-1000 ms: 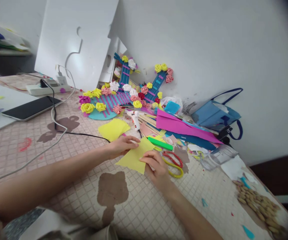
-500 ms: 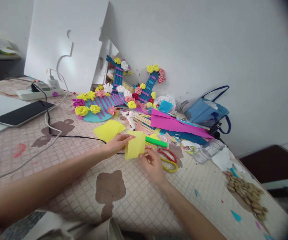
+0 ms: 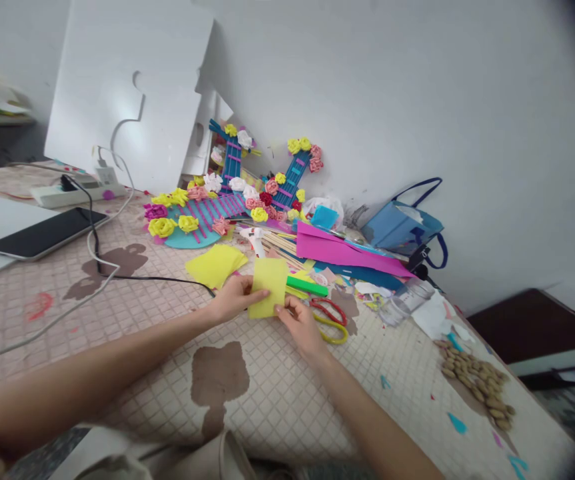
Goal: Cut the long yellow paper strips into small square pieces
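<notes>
A small rectangular piece of yellow paper [image 3: 270, 283] is held upright between both hands above the table. My left hand [image 3: 234, 297] pinches its left edge, thumb lying across the front face. At its lower right corner, my right hand [image 3: 301, 324] grips the paper between thumb and fingers. More yellow paper sheets [image 3: 216, 265] lie behind my left hand. Just right of my right hand are scissors [image 3: 336, 333] with red and yellow handles, their blades hidden. A bright green stick-like piece [image 3: 308, 286] lies behind the held paper.
A white glue gun [image 3: 254, 240] and thin wooden sticks [image 3: 281, 244] lie farther back, beside magenta paper [image 3: 342, 251]. Paper-flower decorations [image 3: 202, 215] stand against the wall. A tablet [image 3: 47, 232], cables and a power strip [image 3: 70, 191] occupy the left; peanuts [image 3: 477, 383] lie right.
My left thumb has moved from the paper's top edge down across its front face. The paper now faces me more squarely. The view has shifted slightly right.
</notes>
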Action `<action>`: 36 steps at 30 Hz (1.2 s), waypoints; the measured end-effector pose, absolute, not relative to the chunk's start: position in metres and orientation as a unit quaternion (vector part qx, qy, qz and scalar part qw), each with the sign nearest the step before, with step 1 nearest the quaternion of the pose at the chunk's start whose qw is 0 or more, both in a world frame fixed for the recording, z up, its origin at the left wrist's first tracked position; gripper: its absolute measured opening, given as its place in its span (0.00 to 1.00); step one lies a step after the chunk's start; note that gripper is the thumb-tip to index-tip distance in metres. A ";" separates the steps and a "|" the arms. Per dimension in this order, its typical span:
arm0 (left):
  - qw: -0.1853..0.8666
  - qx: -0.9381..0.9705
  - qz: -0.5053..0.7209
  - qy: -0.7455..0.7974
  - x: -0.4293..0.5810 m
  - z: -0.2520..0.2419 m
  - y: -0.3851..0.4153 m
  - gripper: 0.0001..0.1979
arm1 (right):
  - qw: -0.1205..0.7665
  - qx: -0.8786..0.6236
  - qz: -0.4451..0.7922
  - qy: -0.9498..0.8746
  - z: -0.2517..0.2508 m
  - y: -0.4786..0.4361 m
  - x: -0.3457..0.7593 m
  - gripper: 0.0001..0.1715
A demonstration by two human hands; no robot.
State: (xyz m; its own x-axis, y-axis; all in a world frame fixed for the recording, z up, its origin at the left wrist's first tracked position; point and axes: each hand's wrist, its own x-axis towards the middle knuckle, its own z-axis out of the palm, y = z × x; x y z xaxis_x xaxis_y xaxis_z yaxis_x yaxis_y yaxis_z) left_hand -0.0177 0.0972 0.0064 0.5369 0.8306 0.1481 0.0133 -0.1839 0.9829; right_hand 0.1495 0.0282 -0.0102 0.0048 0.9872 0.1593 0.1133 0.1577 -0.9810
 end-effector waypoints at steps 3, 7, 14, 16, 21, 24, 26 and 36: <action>0.577 0.657 0.379 0.304 -0.017 0.003 0.100 0.18 | 0.542 -0.476 0.437 -0.537 -0.005 0.030 0.147 0.09; 0.629 0.632 0.370 0.262 -0.017 0.002 0.100 0.18 | 0.593 -0.456 0.430 -0.505 0.009 0.044 0.143 0.17; 0.659 0.583 0.408 0.243 -0.016 0.009 0.091 0.27 | 0.610 -0.467 0.434 -0.471 0.013 0.067 0.138 0.14; 0.654 0.565 0.429 0.263 -0.017 0.011 0.090 0.32 | 0.618 -0.469 0.435 -0.458 0.010 0.065 0.134 0.14; 0.658 0.564 0.403 0.293 -0.020 0.013 0.091 0.24 | 0.622 -0.461 0.456 -0.438 0.006 0.054 0.124 0.14; 0.673 0.560 0.377 0.303 -0.021 0.012 0.094 0.19 | 0.625 -0.454 0.466 -0.431 0.006 0.053 0.123 0.13; 0.681 0.553 0.371 0.305 -0.021 0.012 0.094 0.19 | 0.624 -0.452 0.472 -0.428 0.006 0.053 0.125 0.13; 0.689 0.538 0.366 0.318 -0.022 0.021 0.089 0.21 | 0.613 -0.460 0.479 -0.428 0.006 0.050 0.126 0.13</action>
State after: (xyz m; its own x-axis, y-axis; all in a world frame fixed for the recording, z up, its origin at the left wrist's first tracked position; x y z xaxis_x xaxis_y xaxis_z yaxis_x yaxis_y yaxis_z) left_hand -0.0221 0.0891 0.0207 0.5293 0.8473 -0.0447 -0.1629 0.1532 0.9747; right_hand 0.1259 0.0496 0.0064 0.1752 0.9809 0.0842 -0.1946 0.1183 -0.9737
